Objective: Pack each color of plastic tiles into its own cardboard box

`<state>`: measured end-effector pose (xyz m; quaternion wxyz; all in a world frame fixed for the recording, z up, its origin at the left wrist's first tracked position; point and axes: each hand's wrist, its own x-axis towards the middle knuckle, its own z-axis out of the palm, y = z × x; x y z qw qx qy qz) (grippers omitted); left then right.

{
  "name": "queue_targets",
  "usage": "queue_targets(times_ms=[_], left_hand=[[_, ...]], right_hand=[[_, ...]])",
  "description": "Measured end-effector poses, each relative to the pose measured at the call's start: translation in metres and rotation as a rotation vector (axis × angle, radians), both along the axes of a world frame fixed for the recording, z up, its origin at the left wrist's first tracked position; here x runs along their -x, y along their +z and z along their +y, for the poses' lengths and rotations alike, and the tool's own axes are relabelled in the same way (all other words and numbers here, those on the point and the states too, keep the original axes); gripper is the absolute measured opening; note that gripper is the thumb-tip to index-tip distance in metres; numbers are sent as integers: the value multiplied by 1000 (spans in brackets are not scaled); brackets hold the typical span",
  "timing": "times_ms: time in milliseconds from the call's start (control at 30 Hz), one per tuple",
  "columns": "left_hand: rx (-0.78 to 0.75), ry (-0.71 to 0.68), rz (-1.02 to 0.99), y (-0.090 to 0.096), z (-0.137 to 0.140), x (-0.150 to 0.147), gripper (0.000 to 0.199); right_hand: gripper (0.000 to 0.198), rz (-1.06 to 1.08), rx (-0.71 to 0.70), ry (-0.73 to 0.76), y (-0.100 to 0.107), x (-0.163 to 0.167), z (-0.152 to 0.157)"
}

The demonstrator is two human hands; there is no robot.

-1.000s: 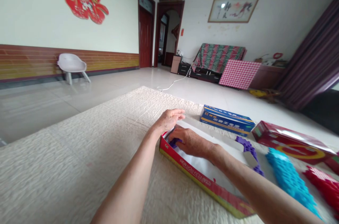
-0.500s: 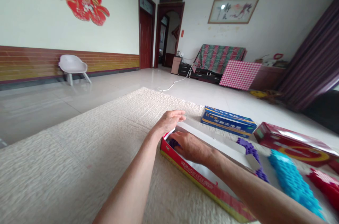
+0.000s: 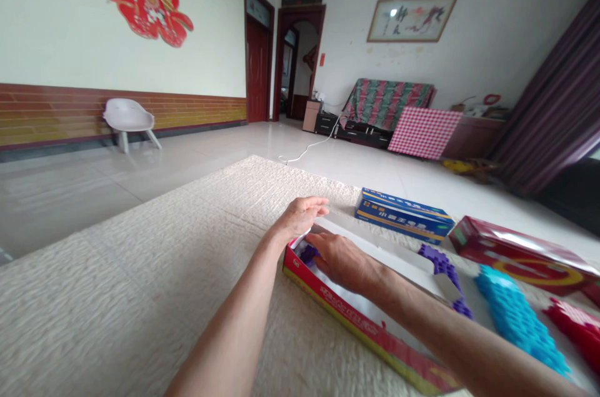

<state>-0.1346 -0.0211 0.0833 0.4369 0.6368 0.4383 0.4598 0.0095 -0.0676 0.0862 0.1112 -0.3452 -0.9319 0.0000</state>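
A long, narrow red-and-yellow box (image 3: 349,311) lies open on the pale textured surface, its inside white. My left hand (image 3: 302,214) rests at the box's far-left corner, fingers stretched out along the back rim; its thumb is hidden. Inside that same end, my right hand (image 3: 340,262) reaches down with finger and thumb apart. Purple bumpy pieces (image 3: 308,254) show beside and under its fingertips, at the bottom of the box. My right forearm covers much of the box's right part. Behind the box's back wall lies another purple studded bundle (image 3: 440,266).
A blue box (image 3: 404,219) stands behind the open box, with a dark red box (image 3: 520,253) to its right. Bright blue studded pieces (image 3: 520,319) and red ones (image 3: 576,325) lie at the right. Farther off are a white chair (image 3: 129,117) and a white cable (image 3: 309,147).
My right hand has shifted slightly up and to the right inside the box, so more of the purple pieces shows. My left hand has stayed at the corner.
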Motion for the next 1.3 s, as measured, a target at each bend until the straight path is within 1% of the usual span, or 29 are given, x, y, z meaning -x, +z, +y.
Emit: queue_targets(times_ms=[100, 200, 267, 433, 567, 733, 867, 967, 1100, 1200, 1300], left_hand=[[-7, 5, 19, 0, 0, -1, 41], [0, 13, 28, 2, -1, -1, 41], [5, 16, 25, 2, -2, -1, 41], [8, 7, -3, 1, -2, 0, 41], [-7, -3, -4, -1, 0, 0, 41], [-10, -2, 11, 0, -1, -1, 43], [-9, 5, 19, 2, -3, 0, 42], [-18, -3, 39, 2, -4, 1, 41], [-77, -39, 120, 3, -4, 2, 40], [-109, -59, 174, 3, -4, 3, 40], [-126, -57, 192, 2, -4, 3, 40]], right_hand=[[15, -127, -18, -87, 5, 3, -5], [13, -174, -7, -123, 7, 5, -4], [12, -155, 32, -119, 5, 6, -1], [14, -10, 107, -84, -2, 6, 7], [16, 60, 117, -49, -4, 7, 7], [16, 119, 113, -18, -9, 9, 8], [15, 131, 114, -14, -11, 7, 10], [16, 125, 126, -12, -6, 4, 11], [18, 47, 136, -54, 0, -1, 9], [20, 62, 114, -66, -2, -6, 7], [19, 61, 98, -20, -5, -8, 6]])
